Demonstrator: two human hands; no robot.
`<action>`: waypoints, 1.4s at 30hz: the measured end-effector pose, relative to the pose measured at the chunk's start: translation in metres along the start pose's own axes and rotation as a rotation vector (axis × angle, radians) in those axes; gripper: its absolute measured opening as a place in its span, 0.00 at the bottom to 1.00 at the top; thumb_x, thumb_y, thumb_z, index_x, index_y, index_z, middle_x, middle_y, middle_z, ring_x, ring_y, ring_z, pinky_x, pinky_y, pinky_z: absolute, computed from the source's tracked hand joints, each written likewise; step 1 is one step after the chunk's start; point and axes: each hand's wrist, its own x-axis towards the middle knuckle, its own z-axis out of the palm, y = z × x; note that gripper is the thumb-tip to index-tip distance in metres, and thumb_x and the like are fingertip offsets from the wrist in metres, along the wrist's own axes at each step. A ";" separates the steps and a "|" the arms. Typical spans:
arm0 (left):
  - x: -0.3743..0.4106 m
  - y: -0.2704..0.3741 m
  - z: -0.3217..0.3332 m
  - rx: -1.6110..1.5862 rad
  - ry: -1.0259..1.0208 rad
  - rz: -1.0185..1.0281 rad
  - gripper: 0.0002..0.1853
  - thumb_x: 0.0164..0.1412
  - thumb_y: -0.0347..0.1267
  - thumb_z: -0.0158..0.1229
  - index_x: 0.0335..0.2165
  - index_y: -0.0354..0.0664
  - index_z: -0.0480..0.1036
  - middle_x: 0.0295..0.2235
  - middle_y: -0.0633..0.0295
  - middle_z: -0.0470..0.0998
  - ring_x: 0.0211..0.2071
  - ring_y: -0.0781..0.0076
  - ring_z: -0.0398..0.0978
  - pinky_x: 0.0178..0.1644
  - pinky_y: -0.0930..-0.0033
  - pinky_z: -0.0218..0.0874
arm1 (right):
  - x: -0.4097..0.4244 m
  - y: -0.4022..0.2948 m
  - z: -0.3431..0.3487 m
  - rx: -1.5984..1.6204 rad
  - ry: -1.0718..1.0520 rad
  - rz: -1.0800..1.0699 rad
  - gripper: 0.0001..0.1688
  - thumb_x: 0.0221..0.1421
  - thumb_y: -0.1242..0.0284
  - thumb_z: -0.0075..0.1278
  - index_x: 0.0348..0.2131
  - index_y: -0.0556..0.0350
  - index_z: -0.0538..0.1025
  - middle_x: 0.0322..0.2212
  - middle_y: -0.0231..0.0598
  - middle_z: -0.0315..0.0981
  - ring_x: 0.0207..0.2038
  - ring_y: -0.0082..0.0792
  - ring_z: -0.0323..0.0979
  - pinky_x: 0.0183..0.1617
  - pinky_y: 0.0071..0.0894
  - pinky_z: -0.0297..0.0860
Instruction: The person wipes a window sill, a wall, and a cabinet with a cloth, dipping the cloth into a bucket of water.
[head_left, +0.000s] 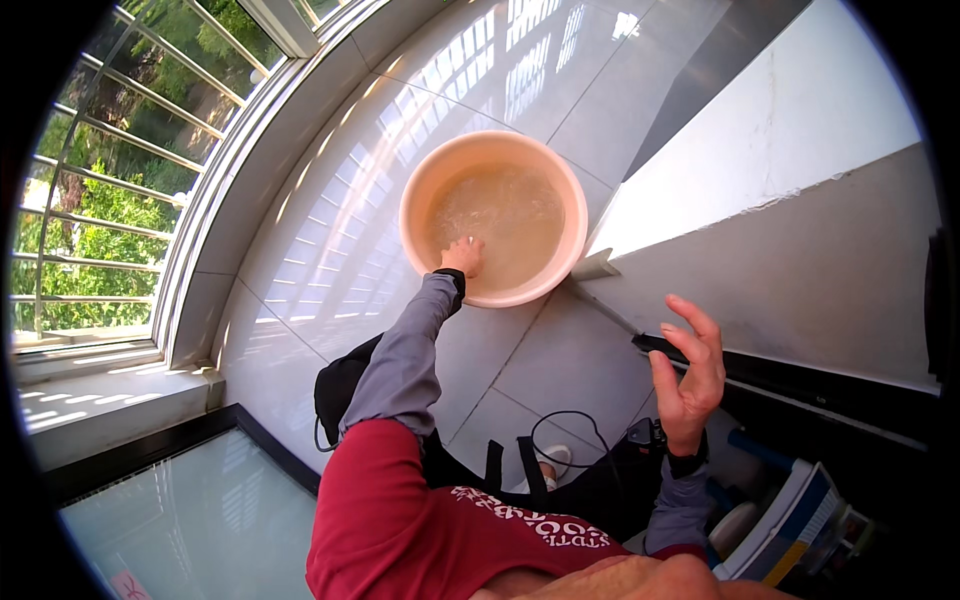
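A pinkish-orange plastic basin (576, 217) stands on the tiled floor, with cloudy brownish water (517, 217) in it. My left hand (463, 256) reaches over the basin's near left wall, its curled fingers at the water. Ripples spread across the surface around it. The fingertips are partly hidden, so I cannot make out whether they hold anything. Off to the right, my right hand (691, 371) is raised in the air, away from the basin. Its fingers are apart and slightly bent, with nothing in them.
A barred window (127, 195) curves along the left. Right of the basin juts a white-and-grey wall corner (757, 247). A black-framed glass panel (195, 510) lies at lower left, a black bag (341, 382) by my left arm. Several items, including a blue-and-white box (780, 521), crowd the lower right.
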 end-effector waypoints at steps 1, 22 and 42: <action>-0.001 -0.019 0.023 0.056 0.058 0.041 0.17 0.57 0.33 0.45 0.44 0.40 0.69 0.46 0.48 0.69 0.48 0.47 0.67 0.51 0.54 0.60 | 0.003 -0.004 0.001 0.013 -0.015 -0.019 0.21 0.40 0.89 0.49 0.38 0.58 0.70 0.45 0.50 0.66 0.47 0.47 0.66 0.50 0.38 0.64; -0.009 -0.009 0.034 -0.118 -0.174 0.161 0.20 0.50 0.30 0.50 0.44 0.41 0.67 0.46 0.42 0.66 0.44 0.43 0.70 0.48 0.53 0.63 | 0.000 -0.010 0.004 -0.008 -0.014 -0.026 0.20 0.40 0.89 0.50 0.37 0.58 0.70 0.44 0.49 0.67 0.46 0.47 0.66 0.49 0.38 0.64; 0.004 0.016 -0.145 -1.578 -0.102 0.281 0.11 0.54 0.24 0.54 0.38 0.40 0.65 0.26 0.64 0.68 0.24 0.79 0.67 0.20 0.76 0.57 | 0.023 -0.027 0.021 0.093 -0.016 0.053 0.20 0.40 0.89 0.49 0.37 0.59 0.70 0.44 0.49 0.68 0.46 0.46 0.66 0.49 0.38 0.64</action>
